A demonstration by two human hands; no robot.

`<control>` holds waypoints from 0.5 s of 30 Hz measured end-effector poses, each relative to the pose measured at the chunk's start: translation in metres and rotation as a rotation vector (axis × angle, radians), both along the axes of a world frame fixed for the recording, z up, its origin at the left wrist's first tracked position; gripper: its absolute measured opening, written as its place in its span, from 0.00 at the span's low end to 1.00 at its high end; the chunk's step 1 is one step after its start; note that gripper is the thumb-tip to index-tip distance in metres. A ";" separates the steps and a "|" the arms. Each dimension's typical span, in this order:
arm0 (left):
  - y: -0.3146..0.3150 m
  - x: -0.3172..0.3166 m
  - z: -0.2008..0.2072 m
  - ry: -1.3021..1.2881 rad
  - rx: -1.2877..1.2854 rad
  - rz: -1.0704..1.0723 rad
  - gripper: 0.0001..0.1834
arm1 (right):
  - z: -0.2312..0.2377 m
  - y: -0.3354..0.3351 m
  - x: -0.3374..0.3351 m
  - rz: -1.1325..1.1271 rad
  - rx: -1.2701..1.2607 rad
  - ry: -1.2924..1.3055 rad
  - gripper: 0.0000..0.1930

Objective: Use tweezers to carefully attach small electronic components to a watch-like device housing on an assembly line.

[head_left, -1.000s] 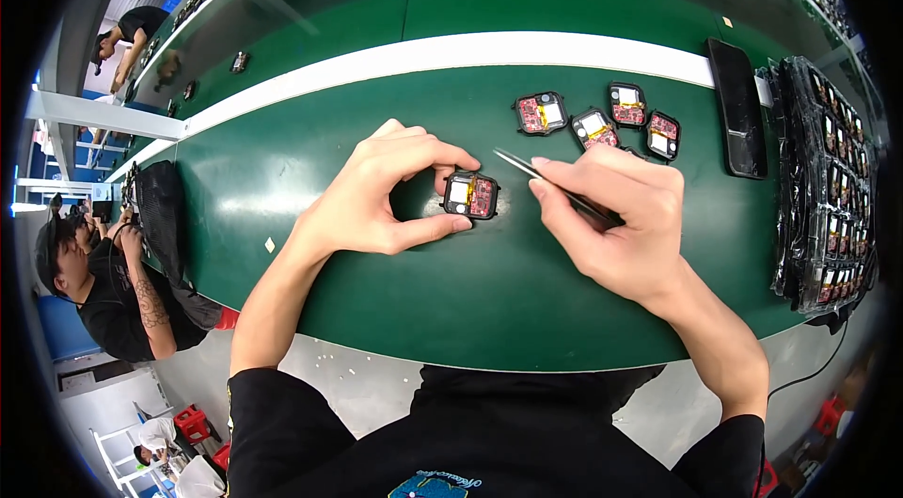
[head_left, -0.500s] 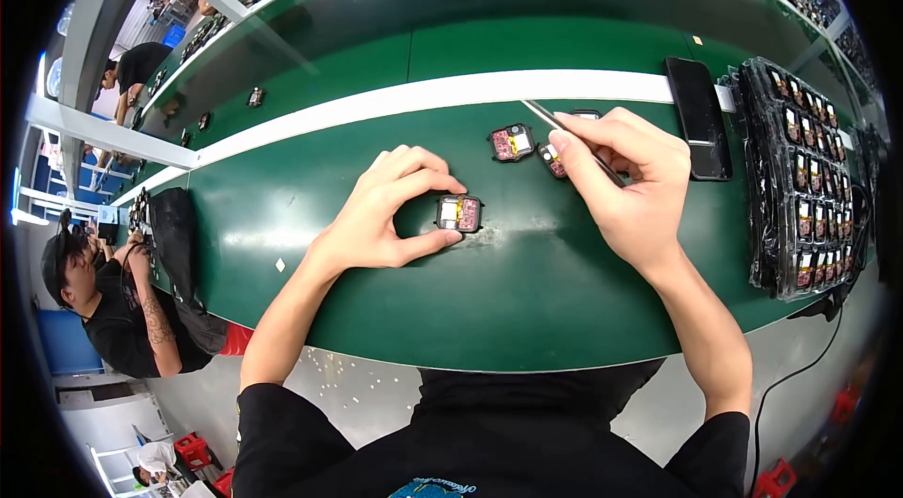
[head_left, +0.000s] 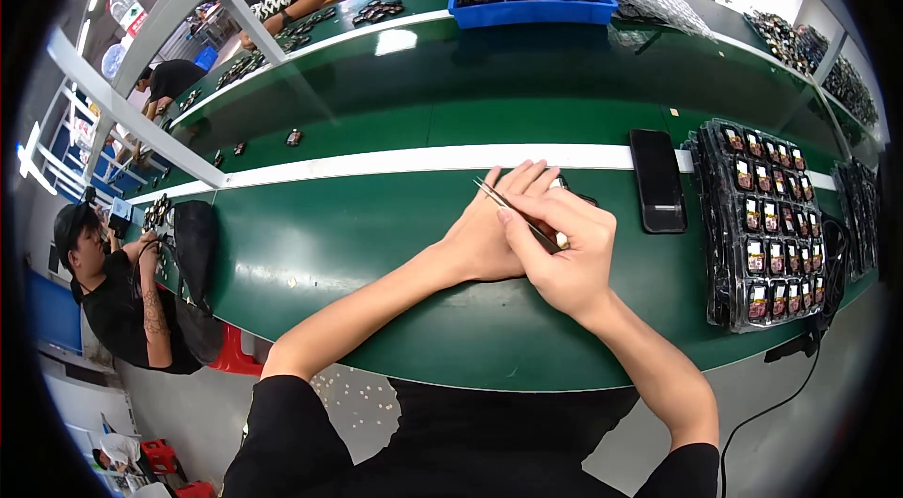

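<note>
My left hand (head_left: 484,233) reaches across the table with its fingers stretched out side by side. A dark edge shows beneath its palm, too hidden to name. Crossing over it, my right hand (head_left: 569,244) pinches a pair of metal tweezers (head_left: 494,192), tips pointing up and left past the left hand's knuckles. Close by the hands, small opened watch cases (head_left: 562,184) are mostly covered. The left thumb and whatever lies under both hands are hidden.
A black phone (head_left: 657,183) lies right of my hands, beside stacked clear trays (head_left: 760,225) of watch cases. Beyond the white rail (head_left: 376,161), a blue bin (head_left: 536,14) holds dark parts. A person (head_left: 113,282) sits at the left; others work across the bench.
My left hand has moved right and no longer visibly grips the opened watch case, now out of sight. The right hand has come down and left with the tweezers. The view has tilted up.
</note>
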State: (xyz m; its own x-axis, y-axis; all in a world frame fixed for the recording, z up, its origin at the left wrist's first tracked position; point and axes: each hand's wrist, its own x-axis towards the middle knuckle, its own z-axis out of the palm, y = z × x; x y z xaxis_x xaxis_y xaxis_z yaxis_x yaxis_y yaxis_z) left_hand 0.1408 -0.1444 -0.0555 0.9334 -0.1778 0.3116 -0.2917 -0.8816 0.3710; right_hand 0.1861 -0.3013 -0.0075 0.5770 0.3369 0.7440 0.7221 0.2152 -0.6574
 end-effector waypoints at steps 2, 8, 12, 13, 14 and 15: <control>-0.005 0.014 -0.012 -0.082 0.000 -0.060 0.46 | 0.003 -0.002 -0.003 0.020 -0.012 -0.037 0.08; -0.020 0.030 -0.014 -0.057 -0.123 -0.228 0.49 | 0.008 -0.001 -0.009 0.001 -0.100 -0.042 0.10; 0.007 0.014 0.011 -0.041 -0.252 -0.240 0.52 | 0.005 -0.006 -0.013 0.009 -0.052 0.013 0.10; 0.027 0.008 0.013 -0.034 -0.275 -0.169 0.52 | -0.003 -0.006 -0.012 0.007 -0.077 0.012 0.13; 0.049 0.001 0.014 -0.026 -0.299 -0.098 0.51 | -0.001 -0.003 -0.015 0.023 -0.070 0.015 0.12; 0.073 -0.008 0.013 -0.059 -0.276 0.006 0.50 | -0.002 -0.001 -0.017 0.038 -0.089 0.028 0.11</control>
